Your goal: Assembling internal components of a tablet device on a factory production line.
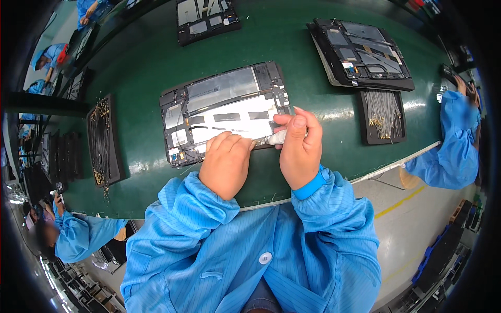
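Observation:
An opened tablet (224, 116), its inner side up with a white panel, black strips and a silver plate, lies before me on the green table. My left hand (227, 163) rests on its near edge, fingers bent and pressed together; what the fingertips hold, if anything, is hidden. Closed in my right hand (301, 151) is a small white tool (277, 137) with a narrow tip, like a dispensing bottle or short-handled tool. Its tip points left at the tablet's near edge, close to my left index finger. A blue band (311, 186) circles my right wrist.
Stacked opened tablets (365, 52) stand at the far right, beside a black tray (382, 136) of thin grey cables. Another tray (116, 151) with dark cables lies at left. A further tablet (206, 21) lies at the far edge. Co-workers in blue (451, 138) sit either side.

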Demonstrator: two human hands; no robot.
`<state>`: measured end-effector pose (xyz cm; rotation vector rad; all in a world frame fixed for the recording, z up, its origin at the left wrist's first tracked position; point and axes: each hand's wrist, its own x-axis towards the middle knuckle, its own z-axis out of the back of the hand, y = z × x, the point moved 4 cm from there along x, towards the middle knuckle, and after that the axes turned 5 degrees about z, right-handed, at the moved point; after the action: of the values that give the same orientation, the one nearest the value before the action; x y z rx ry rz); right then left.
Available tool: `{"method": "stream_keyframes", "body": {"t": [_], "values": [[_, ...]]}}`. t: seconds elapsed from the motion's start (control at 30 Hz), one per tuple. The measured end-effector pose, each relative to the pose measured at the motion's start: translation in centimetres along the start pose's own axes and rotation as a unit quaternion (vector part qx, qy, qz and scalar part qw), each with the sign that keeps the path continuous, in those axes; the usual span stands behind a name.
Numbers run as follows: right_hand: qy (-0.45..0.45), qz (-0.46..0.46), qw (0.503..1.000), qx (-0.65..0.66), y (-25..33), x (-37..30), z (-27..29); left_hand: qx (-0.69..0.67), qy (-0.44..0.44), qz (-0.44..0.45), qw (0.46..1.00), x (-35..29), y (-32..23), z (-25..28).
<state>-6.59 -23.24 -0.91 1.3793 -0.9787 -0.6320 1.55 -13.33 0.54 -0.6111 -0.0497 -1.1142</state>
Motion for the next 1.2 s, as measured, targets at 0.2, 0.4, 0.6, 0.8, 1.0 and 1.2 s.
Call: {"method": "stream_keyframes", "body": {"t": [0.2, 0.4, 0.6, 0.8, 1.0, 1.2], "values": [[0.01, 0.037, 0.999, -0.014, -0.8, -0.1, -0.2, 0.001, 0.019, -0.001, 1.0, 0.0, -0.1, 0.1], [0.04, 0.047, 0.998, -0.011, -0.8, 0.0, 0.0, 0.021, 0.046, 0.02, 0.999, 0.1, -0.4, -0.5], [0.225, 0.09, 0.961, -0.136, 1.8, 1.7, -1.5, 0.011, 0.036, 0.025, 0.999, 0.0, 0.0, 0.1], [0.329, 0.245, 0.882, -0.232, 2.2, 1.7, -3.5, 0.033, 0.099, 0.056, 0.993, -0.2, 0.6, -0.3], [0.179, 0.008, 0.981, -0.08, -0.1, 2.6, -2.1, 0.051, 0.115, -0.002, 0.992, 0.5, 0.5, 0.7], [0.11, -0.27, 0.952, -0.089, -0.4, 3.4, 3.7, 0.054, -0.131, 0.365, 0.92, -3.9, 11.0, 7.0]]}}
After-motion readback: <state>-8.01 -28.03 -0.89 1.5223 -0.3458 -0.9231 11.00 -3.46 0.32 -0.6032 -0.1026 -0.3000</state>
